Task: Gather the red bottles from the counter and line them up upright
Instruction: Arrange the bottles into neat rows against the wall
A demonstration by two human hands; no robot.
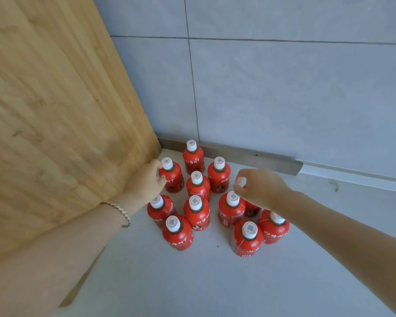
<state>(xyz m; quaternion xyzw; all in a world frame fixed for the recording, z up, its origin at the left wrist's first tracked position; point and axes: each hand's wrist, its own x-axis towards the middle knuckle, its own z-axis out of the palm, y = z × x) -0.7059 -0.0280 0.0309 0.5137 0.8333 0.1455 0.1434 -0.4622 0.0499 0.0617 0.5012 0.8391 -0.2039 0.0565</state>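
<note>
Against the left side stands a big wooden panel (55, 115), meeting a grey tiled wall (284, 88) at a corner, with a pale counter (204, 282) spreading below. Near that corner the red bottles (198, 212) stand upright in a loose cluster, white caps up, some touching and some just apart; they form no straight row. Two bare forearms reach in from the lower edge. The left hand (146, 181), with a bracelet (120, 210) on its wrist, curls around the bottle (173, 178) nearest the panel, thumb and fingers closed at its neck and shoulder. The right hand (261, 188) hangs over the right part of the cluster, its fingertips (239, 191) pinched on the white cap (241, 180) of a bottle mostly hidden beneath the palm. Smallest of all, a dark speck (218, 246) lies on the counter between the two front bottles.
</note>
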